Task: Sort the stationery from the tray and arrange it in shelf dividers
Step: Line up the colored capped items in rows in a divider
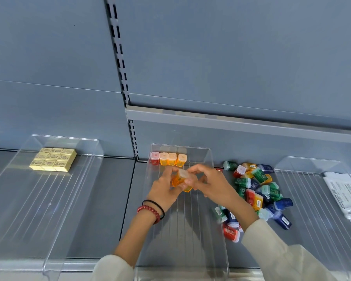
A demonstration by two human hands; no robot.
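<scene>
While pinching the orange case [179,178] between left hand [164,189] and right hand [209,183], both with fingers curled onto it, just above the floor of the middle divider [199,151], keep cap up and body square to the back wall. Cannot tell whether one case or two in the grip: a second orange piece low under the right fingers, blurred. Judging from the layout, next slot = right end of the back row [171,159]: one red, three orange, standing cap up, side by side against the back wall. Set down flush beside the last orange; slide in from the front rather than dropping from above, to avoid tipping the neighbours. Release with one hand first, steady with the other, then let go. If no room at the row end, start a second row directly in front, same order. Keep colours grouped: finish orange before pulling anything else from the loose pile [257,189] on the shelf [118,199] right of the divider. Mind the sleeve [272,250] near that pile when reaching back. Leave the erasers [53,159] in the left divider [69,199] and the white packs [344,189] in the right divider [302,199] alone.
</scene>
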